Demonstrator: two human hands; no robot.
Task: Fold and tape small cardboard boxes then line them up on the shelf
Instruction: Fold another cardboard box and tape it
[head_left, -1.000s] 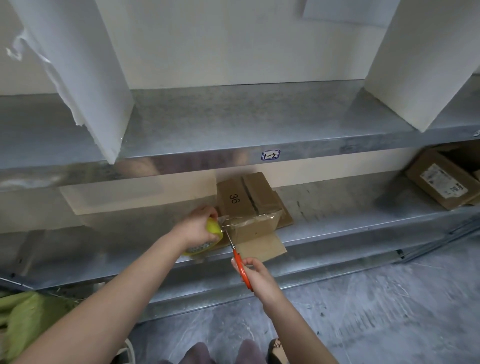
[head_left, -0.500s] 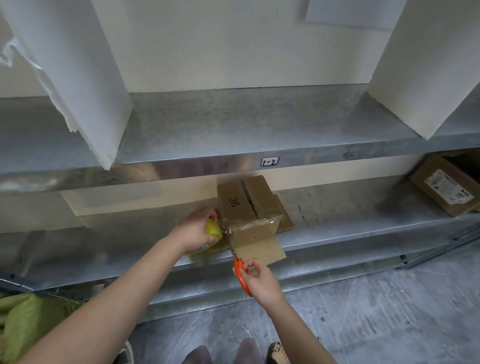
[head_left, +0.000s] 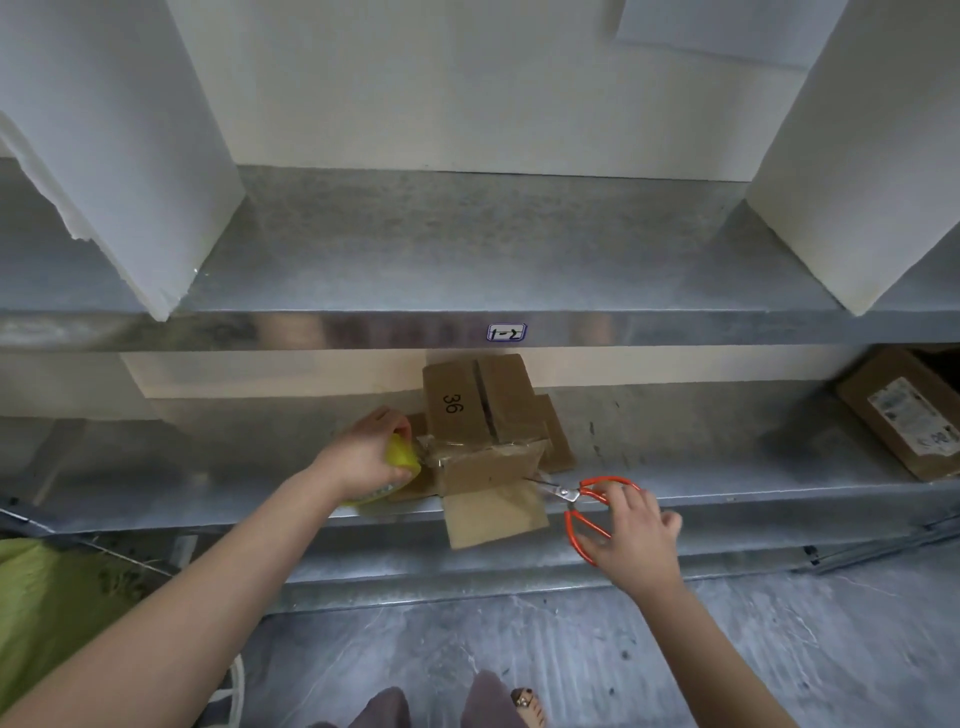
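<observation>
Cut seemingly done, the right hand (head_left: 631, 535), finger grip unclear, has moved the orange-handled scissors (head_left: 571, 493) rightward past the small brown cardboard box (head_left: 483, 415) at the front edge of the metal shelf (head_left: 753, 496); the left hand (head_left: 361, 457) clasps the yellow tape roll (head_left: 401, 460).

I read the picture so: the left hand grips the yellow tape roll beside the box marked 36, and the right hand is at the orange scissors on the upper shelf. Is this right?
Not quite: the shelf is wrong. In the head view the right hand is at the orange scissors on the lower shelf, not the upper one. The left hand does grip the yellow tape roll beside the box marked 36.
</observation>
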